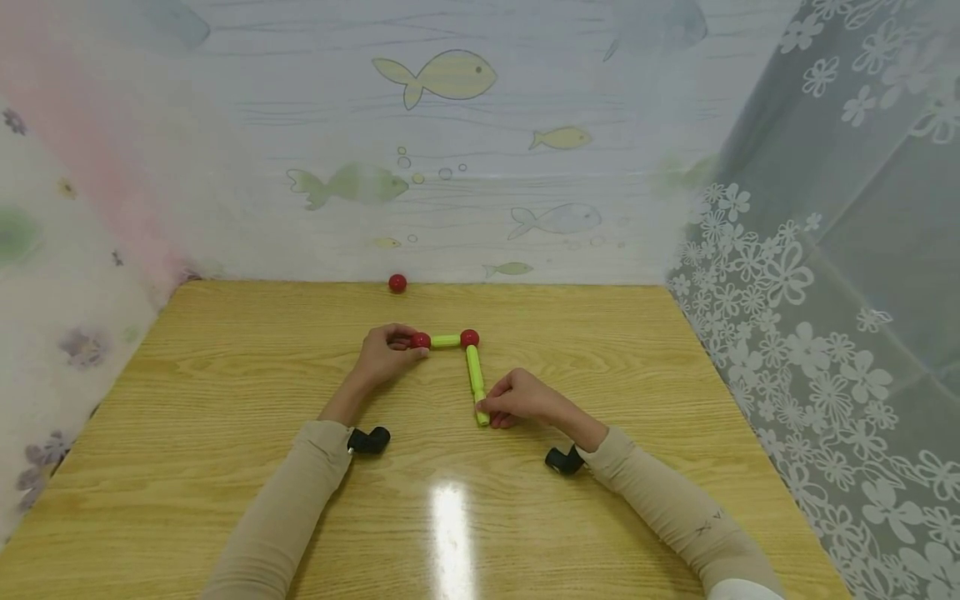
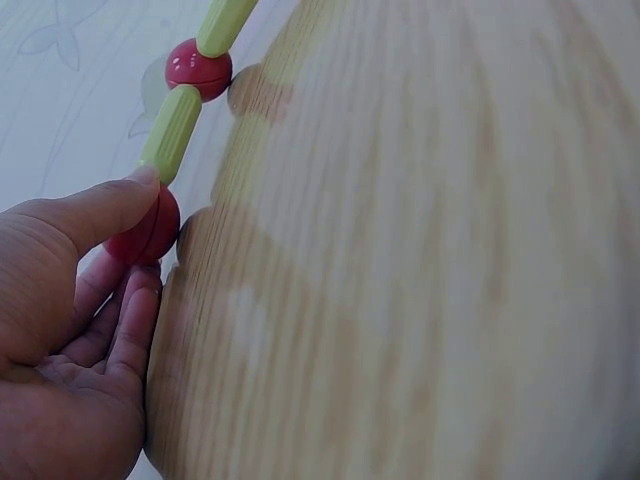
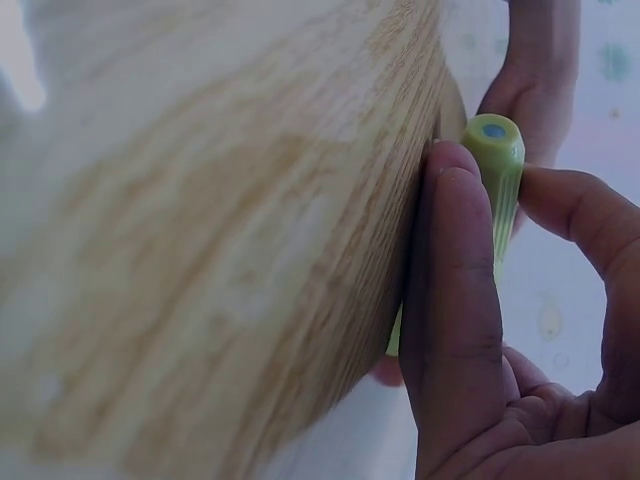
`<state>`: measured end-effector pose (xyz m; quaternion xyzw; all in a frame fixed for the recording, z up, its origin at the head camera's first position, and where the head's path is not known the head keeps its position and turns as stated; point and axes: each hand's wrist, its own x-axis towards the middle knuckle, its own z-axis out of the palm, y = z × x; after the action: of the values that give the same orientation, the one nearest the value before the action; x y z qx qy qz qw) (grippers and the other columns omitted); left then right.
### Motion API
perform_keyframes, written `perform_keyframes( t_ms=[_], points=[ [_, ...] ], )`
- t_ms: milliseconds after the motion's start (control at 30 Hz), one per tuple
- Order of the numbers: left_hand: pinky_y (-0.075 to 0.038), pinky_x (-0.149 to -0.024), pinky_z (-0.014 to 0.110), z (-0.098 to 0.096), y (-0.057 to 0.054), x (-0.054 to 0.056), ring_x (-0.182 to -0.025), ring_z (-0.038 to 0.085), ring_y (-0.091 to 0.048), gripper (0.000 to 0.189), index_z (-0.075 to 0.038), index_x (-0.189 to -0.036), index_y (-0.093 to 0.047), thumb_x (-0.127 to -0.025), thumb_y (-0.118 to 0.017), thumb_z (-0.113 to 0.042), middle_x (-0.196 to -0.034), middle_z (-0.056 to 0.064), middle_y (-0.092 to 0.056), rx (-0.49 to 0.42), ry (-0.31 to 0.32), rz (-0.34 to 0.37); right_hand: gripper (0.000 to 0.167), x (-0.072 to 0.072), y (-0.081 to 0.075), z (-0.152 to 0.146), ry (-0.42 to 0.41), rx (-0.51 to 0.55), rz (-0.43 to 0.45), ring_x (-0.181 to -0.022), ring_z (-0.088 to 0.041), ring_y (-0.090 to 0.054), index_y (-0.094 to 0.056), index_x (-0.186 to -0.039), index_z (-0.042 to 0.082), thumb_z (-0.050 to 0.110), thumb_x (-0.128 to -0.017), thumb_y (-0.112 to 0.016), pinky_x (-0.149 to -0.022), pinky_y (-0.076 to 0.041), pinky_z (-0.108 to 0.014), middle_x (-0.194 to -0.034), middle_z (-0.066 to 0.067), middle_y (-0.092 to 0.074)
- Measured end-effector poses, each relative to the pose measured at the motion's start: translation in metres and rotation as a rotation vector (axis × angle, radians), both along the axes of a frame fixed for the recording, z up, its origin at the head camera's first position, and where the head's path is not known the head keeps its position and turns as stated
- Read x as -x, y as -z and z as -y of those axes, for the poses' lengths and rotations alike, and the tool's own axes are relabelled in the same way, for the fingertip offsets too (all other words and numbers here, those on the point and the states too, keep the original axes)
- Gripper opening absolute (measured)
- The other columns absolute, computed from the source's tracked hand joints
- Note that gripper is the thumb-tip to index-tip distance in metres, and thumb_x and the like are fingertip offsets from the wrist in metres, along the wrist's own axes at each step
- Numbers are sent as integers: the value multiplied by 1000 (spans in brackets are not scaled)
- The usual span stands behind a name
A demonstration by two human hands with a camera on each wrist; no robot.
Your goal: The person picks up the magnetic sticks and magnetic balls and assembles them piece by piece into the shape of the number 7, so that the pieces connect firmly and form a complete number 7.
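Note:
My left hand (image 1: 384,357) pinches a red ball (image 1: 421,341) between thumb and fingers, low over the wooden table (image 1: 247,400). A short yellow-green rod (image 1: 446,341) joins that ball to a second red ball (image 1: 469,337), which forms a corner. From the corner a long yellow-green rod (image 1: 475,367) runs toward me, and a shorter piece (image 1: 483,420) lines up with its near end. My right hand (image 1: 525,396) pinches this near piece between thumb and fingertips. In the right wrist view, the rod end (image 3: 494,132) shows a blue-grey disc at its centre.
A loose red ball (image 1: 397,283) sits at the table's back edge, by the wall with painted fish (image 1: 457,75). A grey curtain with white flowers (image 1: 787,275) borders the right side. Black wrist devices (image 1: 369,440) jut inward from both sleeves.

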<state>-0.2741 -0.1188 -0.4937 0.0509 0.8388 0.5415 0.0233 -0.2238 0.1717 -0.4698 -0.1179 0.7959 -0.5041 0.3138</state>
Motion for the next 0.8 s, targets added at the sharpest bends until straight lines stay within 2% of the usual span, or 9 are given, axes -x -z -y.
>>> perform_keyframes(
  t_ms=[233,500,600,700,800],
  points=[
    [-53,-98,42,-3,1,-6,-111,32,-62,45,1,-125,-63,-89,-81,-19,-124,20,-64,-13,-12,34,23,-3,0,-7,-32,20,21,-69,-15,-72,-73,-95,-1,22,-95,-73,-68,-62,-30,-77,-9,-74],
    [-51,-99,40,-5,-6,-12,-114,31,-59,48,-1,-130,-60,-91,-79,-18,-127,18,-60,-58,-4,134,27,-3,6,-14,-79,30,10,-73,-17,-72,-74,-99,-1,26,-97,-71,-72,-62,-33,-83,-10,-74],
    [-51,-102,42,-4,-9,-11,-117,33,-59,51,1,-134,-58,-91,-79,-18,-129,21,-60,-64,20,126,27,-2,7,-15,-80,37,21,-74,-17,-72,-74,-100,-1,26,-97,-71,-72,-62,-32,-83,-10,-74],
    [-50,-104,44,2,-13,-10,-119,35,-60,55,4,-138,-55,-93,-77,-17,-132,23,-60,-45,60,91,26,-3,7,-16,-73,49,45,-73,-16,-72,-73,-102,-2,24,-97,-71,-72,-62,-31,-83,-10,-74],
    [-50,-104,44,11,-18,-7,-120,35,-59,55,4,-140,-54,-94,-75,-18,-134,24,-60,-23,74,56,24,-4,6,-16,-61,70,75,-72,-15,-71,-70,-105,-4,19,-98,-69,-72,-62,-30,-83,-9,-73]
  ],
)
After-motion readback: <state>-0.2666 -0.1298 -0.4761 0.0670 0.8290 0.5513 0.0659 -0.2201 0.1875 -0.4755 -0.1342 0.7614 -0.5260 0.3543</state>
